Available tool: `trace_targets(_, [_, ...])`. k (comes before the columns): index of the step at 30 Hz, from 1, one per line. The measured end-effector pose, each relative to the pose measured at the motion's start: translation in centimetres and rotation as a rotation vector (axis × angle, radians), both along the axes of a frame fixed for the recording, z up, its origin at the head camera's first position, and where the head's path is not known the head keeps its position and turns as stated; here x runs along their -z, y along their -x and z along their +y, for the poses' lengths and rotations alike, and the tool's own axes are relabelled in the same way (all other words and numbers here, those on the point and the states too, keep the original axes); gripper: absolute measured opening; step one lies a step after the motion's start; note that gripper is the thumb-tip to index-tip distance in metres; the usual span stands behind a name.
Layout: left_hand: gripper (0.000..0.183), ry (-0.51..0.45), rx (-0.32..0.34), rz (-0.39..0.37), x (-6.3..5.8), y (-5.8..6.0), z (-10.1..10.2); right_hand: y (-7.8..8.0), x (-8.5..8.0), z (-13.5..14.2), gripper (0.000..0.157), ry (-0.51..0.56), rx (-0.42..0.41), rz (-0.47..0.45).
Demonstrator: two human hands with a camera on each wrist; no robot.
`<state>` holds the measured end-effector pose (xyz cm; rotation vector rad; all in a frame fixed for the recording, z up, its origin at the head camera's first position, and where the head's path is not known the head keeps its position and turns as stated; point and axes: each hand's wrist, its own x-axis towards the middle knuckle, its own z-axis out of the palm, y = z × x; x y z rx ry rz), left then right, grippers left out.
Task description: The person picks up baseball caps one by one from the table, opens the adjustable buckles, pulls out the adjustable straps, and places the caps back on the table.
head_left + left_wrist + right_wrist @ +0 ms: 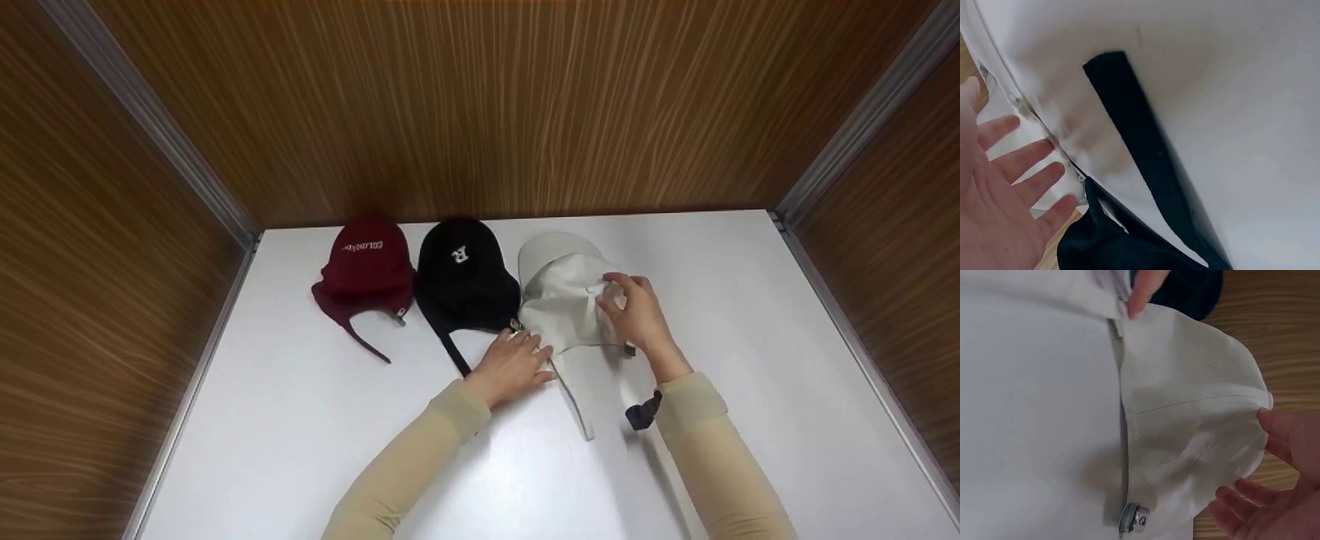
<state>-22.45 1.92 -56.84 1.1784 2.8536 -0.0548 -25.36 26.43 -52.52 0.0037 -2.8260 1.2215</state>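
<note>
A white baseball cap (562, 315) lies on the white table, its brim toward the back wall and its strap hanging loose toward the front. My left hand (511, 367) rests at the cap's lower left edge. In the left wrist view, that hand's fingers (1027, 166) are spread and fairly straight against the white fabric. Over the crown, beside its top button, is my right hand (637, 319). The right wrist view shows its thumb touching the crown (1196, 399), fingers loosely bent along the side. A metal buckle (1139, 518) sits at the cap's rear edge.
Left of the white cap lies a black cap (465, 289) with a white R, its strap (1134, 129) trailing forward. Further left is a burgundy cap (367, 274) with white lettering. Wood-grain panels (480, 112) wall the back and both sides.
</note>
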Motion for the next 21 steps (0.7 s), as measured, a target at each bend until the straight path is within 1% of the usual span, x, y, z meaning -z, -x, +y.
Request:
trace_targets(4, [0.057,0.032,-0.002,0.056,0.2,0.2,0.3,0.4,-0.4,0.1,0.044,-0.056,0.000,-0.029])
trace_targets(7, [0.056,0.060,-0.016,0.075,0.2,0.4,0.5,0.7,-0.7,0.2,0.044,-0.093,0.005,-0.064])
trace_targets(11, [0.057,0.092,-0.038,0.065,0.1,0.7,0.7,1.1,-0.9,0.2,0.045,-0.135,0.017,-0.091])
trace_targets(13, [0.058,0.102,-0.050,0.052,0.0,0.7,0.8,1.3,-0.9,0.1,0.044,-0.152,0.027,-0.086])
trace_targets(16, [0.057,0.100,-0.064,0.052,-0.1,0.9,1.0,1.4,-0.9,-0.1,0.043,-0.178,0.041,-0.069])
trace_targets(19, [0.057,0.092,-0.076,0.062,-0.2,1.1,1.0,1.4,-0.9,-0.3,0.042,-0.189,0.055,-0.053])
trace_targets(21, [0.057,0.089,-0.078,0.051,-0.2,1.2,1.0,1.3,-0.9,-0.4,0.042,-0.190,0.057,-0.048])
